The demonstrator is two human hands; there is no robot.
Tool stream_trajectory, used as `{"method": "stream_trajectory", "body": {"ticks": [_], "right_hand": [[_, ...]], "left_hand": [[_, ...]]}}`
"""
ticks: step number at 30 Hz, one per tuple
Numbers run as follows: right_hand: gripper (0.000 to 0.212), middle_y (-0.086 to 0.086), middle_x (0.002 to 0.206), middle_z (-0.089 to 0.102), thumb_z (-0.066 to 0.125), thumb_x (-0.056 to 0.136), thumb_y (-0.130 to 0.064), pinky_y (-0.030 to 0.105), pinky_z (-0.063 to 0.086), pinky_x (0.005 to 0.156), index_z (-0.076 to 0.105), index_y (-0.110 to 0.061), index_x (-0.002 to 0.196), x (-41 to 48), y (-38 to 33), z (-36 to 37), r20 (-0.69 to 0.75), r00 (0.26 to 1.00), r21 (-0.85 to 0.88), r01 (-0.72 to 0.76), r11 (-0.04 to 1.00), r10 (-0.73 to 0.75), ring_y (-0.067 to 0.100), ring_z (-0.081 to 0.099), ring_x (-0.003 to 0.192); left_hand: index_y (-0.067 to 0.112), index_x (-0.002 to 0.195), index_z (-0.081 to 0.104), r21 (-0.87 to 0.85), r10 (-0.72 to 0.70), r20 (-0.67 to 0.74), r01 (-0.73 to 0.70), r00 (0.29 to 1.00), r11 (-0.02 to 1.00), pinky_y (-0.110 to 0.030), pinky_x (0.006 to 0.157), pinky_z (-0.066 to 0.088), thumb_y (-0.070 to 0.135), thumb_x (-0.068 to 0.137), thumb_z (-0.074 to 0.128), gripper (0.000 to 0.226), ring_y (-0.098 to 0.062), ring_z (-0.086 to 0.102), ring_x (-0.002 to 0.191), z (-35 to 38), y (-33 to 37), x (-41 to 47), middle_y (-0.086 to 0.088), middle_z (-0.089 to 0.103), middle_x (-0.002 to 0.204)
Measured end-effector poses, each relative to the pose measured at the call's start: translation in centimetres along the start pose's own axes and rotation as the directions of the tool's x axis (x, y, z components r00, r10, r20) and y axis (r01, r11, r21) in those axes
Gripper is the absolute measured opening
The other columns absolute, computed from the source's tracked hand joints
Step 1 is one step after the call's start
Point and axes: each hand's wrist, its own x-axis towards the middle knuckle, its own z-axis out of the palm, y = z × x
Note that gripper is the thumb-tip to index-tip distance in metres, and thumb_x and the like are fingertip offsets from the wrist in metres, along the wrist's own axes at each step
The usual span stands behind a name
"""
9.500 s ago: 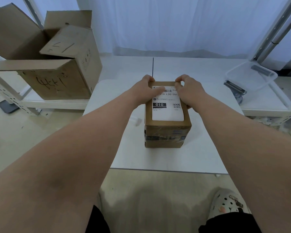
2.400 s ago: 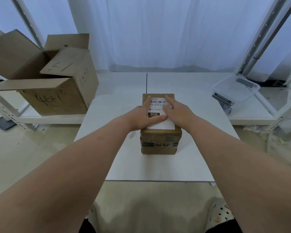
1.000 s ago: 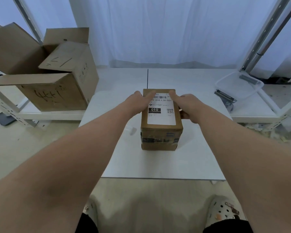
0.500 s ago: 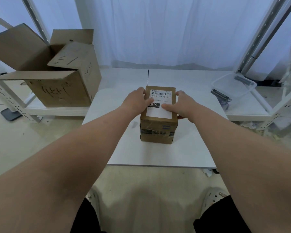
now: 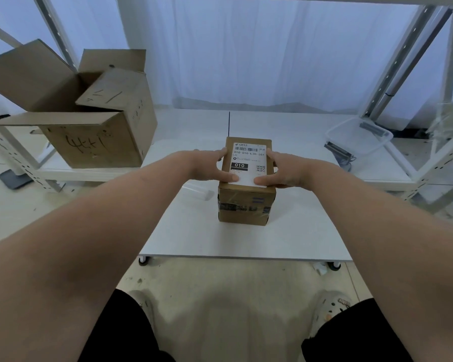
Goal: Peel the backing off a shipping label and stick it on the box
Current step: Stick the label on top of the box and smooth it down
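A small brown cardboard box stands on the white table, wrapped with clear tape on its near face. The white shipping label, with a barcode and a black "010" block, lies flat on the box's top. My left hand clasps the box's left side and my right hand clasps its right side. Both thumbs press on the label's near corners. The fingers behind the box are hidden.
A large open carton sits on a low shelf at the left. A clear plastic tub sits at the right, beside a white rack post. A translucent strip lies on the table left of the box.
Both hands slid along the box toward me; the thumbs went from the label's middle to its near corners. The box stayed in place.
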Motion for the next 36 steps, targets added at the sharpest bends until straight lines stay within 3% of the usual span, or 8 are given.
{"method": "stream_trajectory", "body": {"ticks": [7, 11, 17, 22, 28, 31, 33, 36], "right_hand": [[0.110, -0.006, 0.149, 0.032, 0.078, 0.076, -0.025, 0.038, 0.048, 0.101, -0.003, -0.039, 0.150, -0.7, 0.4, -0.4, 0.142, 0.987, 0.092, -0.085, 0.992, 0.071, 0.023, 0.043, 0.128], [0.103, -0.009, 0.125, 0.053, 0.065, 0.079, 0.007, 0.038, 0.045, 0.103, 0.006, -0.045, 0.146, -1.2, 0.4, -0.2, 0.216, 0.976, 0.328, -0.104, 0.939, 0.032, 0.016, 0.052, 0.113], [0.106, 0.001, 0.127, 0.054, 0.077, 0.074, -0.023, 0.036, 0.054, 0.084, 0.001, -0.037, 0.148, -0.8, -1.0, 1.8, 0.094, 0.989, 0.258, -0.133, 0.957, 0.112, 0.021, 0.056, 0.111], [0.098, -0.006, 0.114, 0.056, 0.071, 0.079, 0.000, 0.033, 0.052, 0.088, 0.009, -0.036, 0.146, -1.8, -0.4, 1.2, 0.149, 0.989, 0.382, -0.078, 0.921, 0.022, 0.020, 0.054, 0.110], [0.104, 0.001, 0.136, 0.051, 0.061, 0.079, 0.016, 0.037, 0.046, 0.103, 0.006, -0.040, 0.149, -2.0, 0.3, 0.6, 0.234, 0.971, 0.490, -0.070, 0.869, -0.054, 0.023, 0.048, 0.125], [0.101, 0.006, 0.149, 0.039, 0.052, 0.081, 0.022, 0.037, 0.046, 0.102, 0.006, -0.036, 0.149, -2.3, 0.3, 0.5, 0.178, 0.980, 0.549, -0.027, 0.835, -0.085, 0.025, 0.050, 0.122], [0.100, 0.010, 0.154, 0.030, 0.050, 0.082, 0.022, 0.032, 0.052, 0.089, -0.004, -0.024, 0.152, -2.2, 0.1, 0.5, 0.069, 0.997, 0.579, -0.007, 0.816, -0.040, 0.025, 0.052, 0.114], [0.083, 0.014, 0.134, 0.053, 0.047, 0.083, 0.022, 0.026, 0.053, 0.077, 0.015, -0.013, 0.151, -1.8, -0.1, 0.6, -0.006, 1.000, 0.565, 0.019, 0.825, -0.019, 0.025, 0.055, 0.110]], "left_hand": [[0.031, 0.148, -0.018, -0.103, -0.040, 0.158, 0.056, 0.987, 0.993, -0.043, 0.119, 0.016, 0.056, 0.079, 0.064, 0.110, -0.023, 0.015, 0.147, -0.5, 0.5, -1.4, 0.003, 0.013, 0.160], [0.032, 0.147, -0.019, -0.278, -0.032, 0.216, 0.093, 0.976, 0.956, -0.037, 0.117, 0.012, 0.033, 0.085, 0.067, 0.106, -0.021, 0.011, 0.147, -0.2, 0.7, -2.0, 0.006, 0.012, 0.160], [0.036, 0.149, -0.005, -0.453, -0.006, 0.129, 0.065, 0.992, 0.889, -0.036, 0.100, 0.043, 0.032, 0.087, 0.062, 0.091, -0.023, 0.044, 0.125, 1.2, 1.2, -2.2, 0.003, 0.039, 0.144], [0.038, 0.149, 0.007, -0.594, 0.072, 0.176, 0.047, 0.982, 0.803, -0.036, 0.095, 0.052, 0.017, 0.085, 0.067, 0.090, -0.023, 0.058, 0.116, 1.1, 0.9, -2.6, 0.007, 0.048, 0.136], [0.041, 0.149, 0.001, -0.707, 0.124, 0.209, 0.062, 0.970, 0.705, -0.034, 0.101, 0.047, 0.002, 0.088, 0.060, 0.093, -0.019, 0.057, 0.120, 0.8, -0.5, -3.0, 0.015, 0.050, 0.129], [0.039, 0.149, 0.008, -0.722, 0.128, 0.165, 0.031, 0.978, 0.691, -0.030, 0.095, 0.050, 0.002, 0.089, 0.060, 0.087, -0.018, 0.058, 0.118, 1.1, -0.6, -3.0, 0.018, 0.054, 0.120], [0.034, 0.148, 0.020, -0.740, 0.116, 0.092, -0.010, 0.989, 0.673, -0.027, 0.091, 0.052, 0.002, 0.089, 0.059, 0.078, -0.017, 0.060, 0.114, 1.3, -0.5, -2.9, 0.017, 0.054, 0.119], [0.026, 0.141, 0.036, -0.729, 0.112, 0.022, -0.061, 0.993, 0.682, -0.025, 0.086, 0.055, 0.003, 0.089, 0.058, 0.061, -0.015, 0.062, 0.104, 1.3, -0.5, -2.5, 0.009, 0.052, 0.135]]}}
